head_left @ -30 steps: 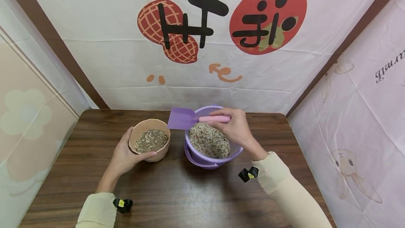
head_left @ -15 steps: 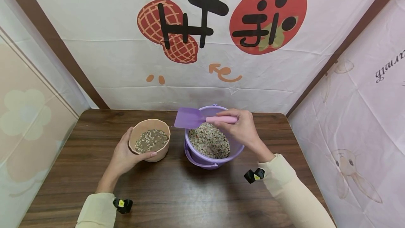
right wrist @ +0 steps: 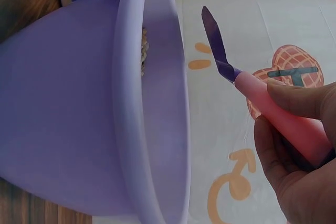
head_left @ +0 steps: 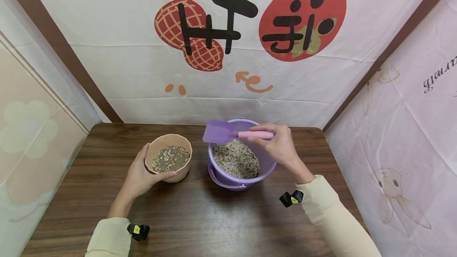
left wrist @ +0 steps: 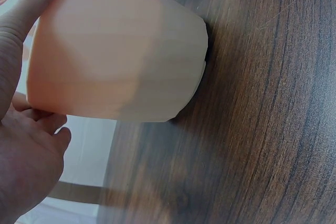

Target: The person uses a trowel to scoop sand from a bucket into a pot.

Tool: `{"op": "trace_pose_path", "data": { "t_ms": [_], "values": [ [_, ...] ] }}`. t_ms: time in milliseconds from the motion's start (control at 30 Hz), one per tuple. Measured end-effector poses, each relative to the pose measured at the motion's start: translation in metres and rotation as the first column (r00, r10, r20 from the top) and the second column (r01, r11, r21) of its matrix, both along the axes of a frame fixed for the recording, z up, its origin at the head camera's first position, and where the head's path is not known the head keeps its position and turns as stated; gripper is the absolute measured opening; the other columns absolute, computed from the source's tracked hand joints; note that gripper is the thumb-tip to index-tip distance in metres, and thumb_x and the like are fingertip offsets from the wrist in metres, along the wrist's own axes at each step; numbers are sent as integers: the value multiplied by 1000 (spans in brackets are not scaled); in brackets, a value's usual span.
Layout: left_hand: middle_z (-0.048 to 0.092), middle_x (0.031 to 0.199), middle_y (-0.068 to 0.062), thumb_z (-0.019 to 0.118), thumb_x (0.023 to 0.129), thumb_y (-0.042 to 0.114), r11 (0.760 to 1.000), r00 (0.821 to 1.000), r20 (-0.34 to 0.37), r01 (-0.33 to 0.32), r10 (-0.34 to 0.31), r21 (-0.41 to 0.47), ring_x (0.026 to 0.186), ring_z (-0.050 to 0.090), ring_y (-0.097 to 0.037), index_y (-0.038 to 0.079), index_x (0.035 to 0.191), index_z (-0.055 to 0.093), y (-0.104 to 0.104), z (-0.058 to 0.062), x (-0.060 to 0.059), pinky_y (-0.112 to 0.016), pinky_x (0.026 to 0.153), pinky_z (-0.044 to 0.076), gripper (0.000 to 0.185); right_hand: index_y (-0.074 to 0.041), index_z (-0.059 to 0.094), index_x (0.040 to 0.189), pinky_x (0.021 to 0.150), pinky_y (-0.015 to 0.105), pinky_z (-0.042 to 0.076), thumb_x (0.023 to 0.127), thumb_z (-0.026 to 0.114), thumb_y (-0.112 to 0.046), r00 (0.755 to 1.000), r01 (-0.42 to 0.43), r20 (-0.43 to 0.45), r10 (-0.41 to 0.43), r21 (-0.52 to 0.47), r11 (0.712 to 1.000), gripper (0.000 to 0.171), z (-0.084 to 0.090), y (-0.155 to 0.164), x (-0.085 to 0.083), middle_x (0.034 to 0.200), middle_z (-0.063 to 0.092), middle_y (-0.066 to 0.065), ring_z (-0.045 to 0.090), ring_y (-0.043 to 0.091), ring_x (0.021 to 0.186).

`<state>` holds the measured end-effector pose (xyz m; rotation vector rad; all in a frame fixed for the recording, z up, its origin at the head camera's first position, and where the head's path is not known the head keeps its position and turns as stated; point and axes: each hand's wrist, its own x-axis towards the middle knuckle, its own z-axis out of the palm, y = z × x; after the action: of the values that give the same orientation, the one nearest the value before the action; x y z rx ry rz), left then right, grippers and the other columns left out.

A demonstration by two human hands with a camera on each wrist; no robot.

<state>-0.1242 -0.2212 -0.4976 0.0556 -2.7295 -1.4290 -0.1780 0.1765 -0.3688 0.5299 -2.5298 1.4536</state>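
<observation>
Hands both busy: left hand cupping peach plastic cup part-filled with grain, right hand gripping empty pink-handled purple scoop over well-filled purple plastic bucket; scooping probably far from finished.

A dark wooden table stands against a white backdrop cloth printed with a peanut and a strawberry. A pink cloth with a rabbit hangs to the right.
</observation>
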Motion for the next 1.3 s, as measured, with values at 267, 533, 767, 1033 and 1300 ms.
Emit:
{"op": "trace_pose_path", "data": {
  "t_ms": [267, 533, 767, 1033, 1300],
  "values": [
    [23, 160, -30, 96, 66, 43, 1000, 1000, 1, 2, -2, -2, 142, 29, -51, 1, 162, 10, 0, 0, 0, -71, 108, 30, 136, -7, 82, 101, 64, 22, 55, 78, 90, -16, 1000, 20, 12, -19, -14, 1000, 26, -1, 9, 0, 101, 77, 9, 73, 21, 88],
    [22, 161, -30, 96, 66, 44, 1000, 1000, 4, 4, -4, -2, 143, 28, -51, 2, 162, 9, 0, 0, 0, -71, 108, 29, 136, -7, 81, 101, 65, 23, 57, 78, 90, -15, 999, 39, 28, -38, -6, 999, 26, -3, 18, 0, 99, 77, 9, 73, 22, 88],
    [22, 161, -30, 96, 67, 44, 1000, 1000, 5, 3, -3, -5, 143, 29, -51, 2, 162, 9, 0, 1, 0, -70, 108, 29, 136, -8, 82, 100, 71, 22, 57, 78, 90, -14, 998, 57, 9, -57, 8, 998, 24, -5, 27, 0, 95, 78, 5, 74, 19, 89],
    [21, 162, -29, 95, 67, 45, 1000, 1000, 11, 6, -6, -1, 143, 28, -51, 3, 163, 8, 0, 0, 0, -71, 108, 30, 136, -6, 81, 104, 70, 20, 55, 80, 89, -15, 997, 75, 13, -75, 17, 997, 27, -8, 36, 1, 96, 78, 4, 73, 18, 93],
    [21, 161, -30, 96, 67, 44, 1000, 1000, 6, 8, -8, -1, 143, 29, -51, 3, 163, 8, -1, -1, 0, -70, 108, 30, 136, -5, 81, 104, 66, 20, 55, 79, 90, -16, 994, 106, 19, -106, 34, 994, 28, -8, 42, 2, 96, 78, 5, 73, 19, 91]
  ]
}}
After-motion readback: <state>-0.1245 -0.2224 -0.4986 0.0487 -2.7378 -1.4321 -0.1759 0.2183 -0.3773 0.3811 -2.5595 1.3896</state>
